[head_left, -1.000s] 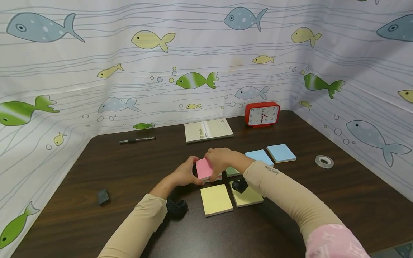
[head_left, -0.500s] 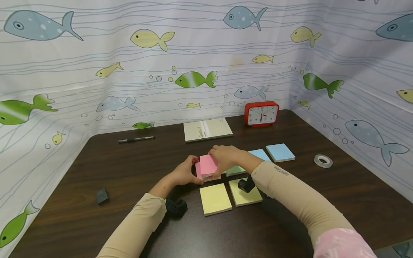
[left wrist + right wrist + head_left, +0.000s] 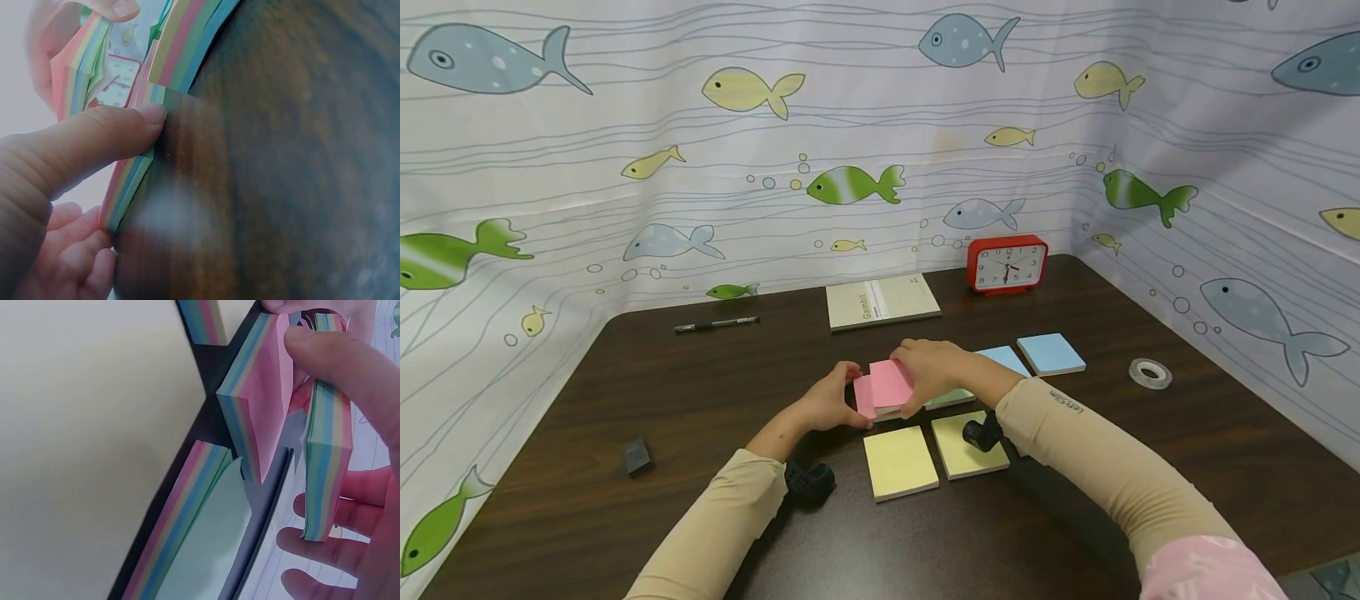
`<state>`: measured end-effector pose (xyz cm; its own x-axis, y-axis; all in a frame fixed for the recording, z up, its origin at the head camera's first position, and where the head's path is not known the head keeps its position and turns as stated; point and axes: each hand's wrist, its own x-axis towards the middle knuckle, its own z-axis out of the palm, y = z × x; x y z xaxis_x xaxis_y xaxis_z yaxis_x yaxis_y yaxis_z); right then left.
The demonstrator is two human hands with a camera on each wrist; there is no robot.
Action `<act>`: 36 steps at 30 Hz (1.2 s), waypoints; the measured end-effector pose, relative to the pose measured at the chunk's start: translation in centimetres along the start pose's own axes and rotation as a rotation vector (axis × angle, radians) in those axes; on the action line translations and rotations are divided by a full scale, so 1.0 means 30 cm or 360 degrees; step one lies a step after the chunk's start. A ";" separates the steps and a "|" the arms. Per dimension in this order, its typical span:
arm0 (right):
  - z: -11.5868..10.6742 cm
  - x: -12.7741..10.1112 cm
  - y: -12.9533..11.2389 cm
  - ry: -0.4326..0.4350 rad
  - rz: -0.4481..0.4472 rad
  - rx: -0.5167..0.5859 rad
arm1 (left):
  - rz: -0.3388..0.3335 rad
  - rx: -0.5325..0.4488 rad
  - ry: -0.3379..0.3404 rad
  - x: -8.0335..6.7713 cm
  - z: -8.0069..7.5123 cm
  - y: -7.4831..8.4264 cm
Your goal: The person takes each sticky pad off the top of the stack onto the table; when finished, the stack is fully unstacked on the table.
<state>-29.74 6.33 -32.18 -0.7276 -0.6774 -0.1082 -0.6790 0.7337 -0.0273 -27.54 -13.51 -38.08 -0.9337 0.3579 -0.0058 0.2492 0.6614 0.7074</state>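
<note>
A pink-topped sticky-note pad [image 3: 865, 397] with rainbow-coloured edges lies mid-table. My left hand [image 3: 842, 398] holds its lower part down, the thumb [image 3: 106, 134] pressing on the pad's edge [image 3: 132, 181]. My right hand [image 3: 919, 377] grips an upper chunk of the pad [image 3: 891, 382] and holds it lifted and tilted off the lower part. In the right wrist view the thumb [image 3: 337, 356] lies across the split, with one chunk [image 3: 325, 462] inside the fingers and the pink-faced chunk [image 3: 259, 406] beside it.
Two yellow pads [image 3: 900, 462] [image 3: 958, 454] lie near me, with a green pad [image 3: 951, 398] and two blue pads [image 3: 1051, 353] to the right. Farther off are a red clock [image 3: 1007, 264], a notebook [image 3: 882, 301], a pen [image 3: 716, 324], a tape roll [image 3: 1151, 372] and a small dark block [image 3: 637, 457].
My right hand has raised the upper chunk of the pink pad off the lower part and drawn it slightly right. The left hand stays on the lower part.
</note>
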 end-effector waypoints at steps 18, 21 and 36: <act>0.014 -0.050 0.016 -0.0014 0.0031 -0.0031 | -0.0028 0.0005 0.0017 -0.001 -0.001 0.002; 0.019 -0.059 0.022 -0.0003 0.0030 -0.0024 | -0.0028 0.0001 0.0010 0.001 0.001 -0.002; 0.029 -0.106 0.058 0.0026 0.0009 0.0015 | -0.0030 0.0018 -0.0011 -0.001 -0.002 0.008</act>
<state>-28.54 9.81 -32.76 -0.7330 -0.6740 -0.0919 -0.6740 0.7379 -0.0359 -27.48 -13.39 -37.88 -0.9366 0.3495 -0.0239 0.2342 0.6754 0.6993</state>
